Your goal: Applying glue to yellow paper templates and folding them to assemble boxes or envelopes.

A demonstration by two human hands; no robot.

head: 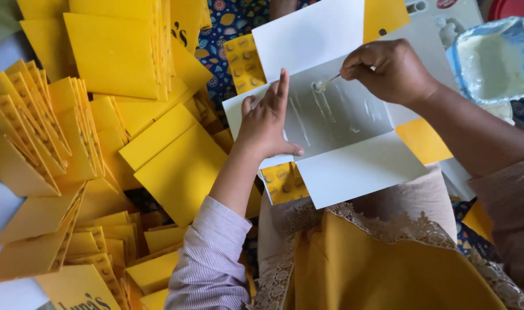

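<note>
Our left hand (268, 123) lies flat, fingers spread, pinning the unfolded white box blank (336, 123) on our lap; our right hand (388, 69) pinches a glue brush (326, 82) — overloaded, glue could smear beyond the flap.

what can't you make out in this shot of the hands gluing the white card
Head view:
- Brush: handle hidden inside the right hand.
- White card: part covered by the left hand.
- Glue bowl: cut off by the right edge.
- Yellow folded cards: stack cut off at top.
</note>
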